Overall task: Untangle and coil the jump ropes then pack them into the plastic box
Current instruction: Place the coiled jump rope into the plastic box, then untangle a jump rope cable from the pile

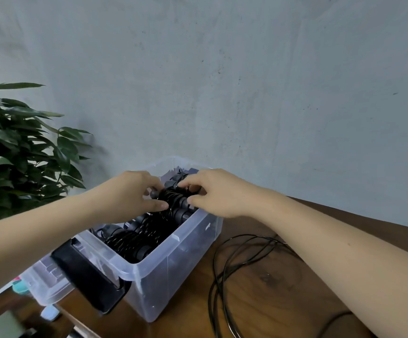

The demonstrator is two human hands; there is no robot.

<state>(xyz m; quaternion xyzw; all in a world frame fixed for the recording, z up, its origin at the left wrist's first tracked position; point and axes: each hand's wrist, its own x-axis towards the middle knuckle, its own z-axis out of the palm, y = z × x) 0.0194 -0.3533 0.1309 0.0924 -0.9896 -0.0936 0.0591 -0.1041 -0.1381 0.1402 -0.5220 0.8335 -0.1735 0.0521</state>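
Note:
A clear plastic box [173,262] stands on the wooden table, filled with several coiled black jump ropes [137,236]. Over its far end my left hand [134,195] and my right hand [212,191] grip one coiled black rope bundle [175,200] from either side, thumbs below and fingers curled over it. The bundle sits at the top of the pile, level with the box rim. A loose black jump rope [232,264] lies in open loops on the table to the right of the box.
The wooden table [276,286] runs up to a grey wall. The box's black latch handle [86,276] juts out at its near left end. The lid [49,281] lies left of the box. A leafy plant [20,152] stands at the left.

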